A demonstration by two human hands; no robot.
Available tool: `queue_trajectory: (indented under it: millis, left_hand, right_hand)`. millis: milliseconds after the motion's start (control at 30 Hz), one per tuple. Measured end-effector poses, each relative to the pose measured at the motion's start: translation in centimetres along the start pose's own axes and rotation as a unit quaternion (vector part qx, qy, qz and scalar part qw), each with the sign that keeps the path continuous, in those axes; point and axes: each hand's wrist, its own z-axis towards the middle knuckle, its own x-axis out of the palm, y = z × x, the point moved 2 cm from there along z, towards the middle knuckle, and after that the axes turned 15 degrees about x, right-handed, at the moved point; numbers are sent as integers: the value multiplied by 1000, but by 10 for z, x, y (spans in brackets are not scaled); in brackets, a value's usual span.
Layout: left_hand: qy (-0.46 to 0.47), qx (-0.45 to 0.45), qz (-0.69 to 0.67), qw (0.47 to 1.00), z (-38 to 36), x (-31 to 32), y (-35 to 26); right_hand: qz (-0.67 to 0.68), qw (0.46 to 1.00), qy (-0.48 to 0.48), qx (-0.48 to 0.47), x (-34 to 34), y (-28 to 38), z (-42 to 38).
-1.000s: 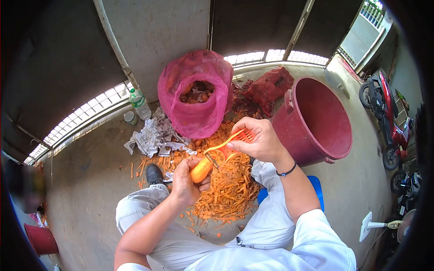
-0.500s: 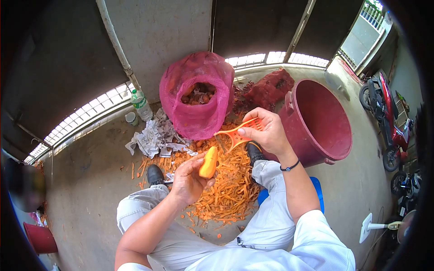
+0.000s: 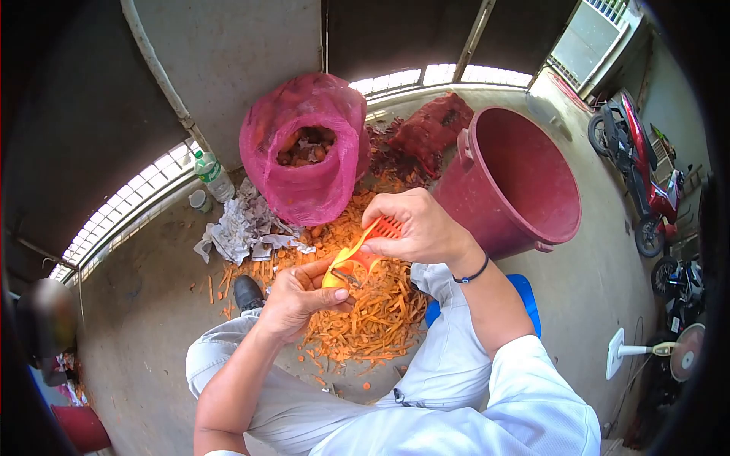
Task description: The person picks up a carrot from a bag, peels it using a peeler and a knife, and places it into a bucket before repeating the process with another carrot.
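My left hand (image 3: 295,300) is closed around a peeled orange carrot (image 3: 332,281), its fingers wrapped under it. My right hand (image 3: 414,228) grips the ridged handle of an orange peeler (image 3: 366,257), whose head lies against the carrot. The peeler partly hides the carrot's upper end. Beneath both hands a heap of orange peel strips (image 3: 372,323) covers the floor between my legs. Just beyond them stands a pink mesh sack (image 3: 304,190) with its mouth open and carrots inside.
A large maroon tub (image 3: 487,190) stands at the right, with a red mesh sack (image 3: 430,133) behind it. Crumpled paper (image 3: 242,228), a bottle (image 3: 214,178) and a cup (image 3: 200,201) are at the left. Farther right are a motorcycle (image 3: 635,152) and a fan (image 3: 687,353).
My right hand has come down and left, bringing the peeler from above the carrot onto it. The carrot has tilted in my left hand. The whole view has shifted slightly.
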Motion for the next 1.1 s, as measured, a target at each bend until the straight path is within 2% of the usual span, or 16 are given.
queue_trajectory:
  millis: [67, 233, 467, 533, 633, 667, 733, 767, 833, 867, 1100]
  left_hand:
    - [4, -12, 2, 1000, 0, 1, 1]
    - [-35, -8, -7, 999, 5, -6, 7]
    - [-24, -32, 27, 999, 0, -8, 12]
    - [-21, -36, 19, 999, -4, -5, 11]
    - [-41, -23, -25, 999, -3, -7, 12]
    - [-46, -21, -28, 998, -1, -11, 12]
    - [-49, -19, -36, 998, 1, -12, 7]
    - [-50, -19, -36, 998, 1, -11, 5]
    - [-25, -30, -26, 999, 1, -7, 4]
    - [-25, -32, -26, 999, 1, -7, 5]
    - [-13, -34, 13, 999, -4, -5, 8]
  right_hand:
    - [-10, 1000, 5, -5, 0, -1, 1]
    - [-90, 990, -88, -70, -1, 11, -3]
    - [-169, 979, -93, -59, 2, 19, -7]
    - [-227, 957, -178, -39, -16, 3, -2]
    - [-138, 966, -219, 4, -27, -5, -1]
    - [-138, 967, -217, 1, -26, -5, -1]
    - [31, 991, -107, 80, -20, -7, -1]
    - [32, 991, -106, 80, -16, -6, -1]
    - [68, 996, -12, 48, -4, 0, 1]
    - [43, 998, 17, 45, -1, 5, 0]
    - [-23, 999, 27, 0, 9, 8, 1]
